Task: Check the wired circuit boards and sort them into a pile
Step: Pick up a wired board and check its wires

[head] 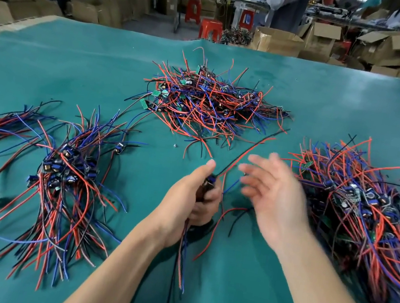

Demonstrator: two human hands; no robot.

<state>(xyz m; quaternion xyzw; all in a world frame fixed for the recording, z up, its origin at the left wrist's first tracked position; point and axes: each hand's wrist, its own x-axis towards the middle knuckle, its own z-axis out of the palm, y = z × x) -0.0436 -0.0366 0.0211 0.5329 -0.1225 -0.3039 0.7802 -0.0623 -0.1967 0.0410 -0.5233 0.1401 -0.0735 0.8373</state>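
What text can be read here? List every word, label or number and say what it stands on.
None can be read.
Small green circuit boards in the far wire pile: any print too small.
Brown cardboard boxes behind the teal table mat: no legible marking; background blurred.

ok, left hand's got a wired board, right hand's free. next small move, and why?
Probably bring the right hand in to take the loose wires above the left hand, so the wired board can be turned and checked. The right hand is open beside it, holding nothing, and the left hand's fingers cover most of the board.
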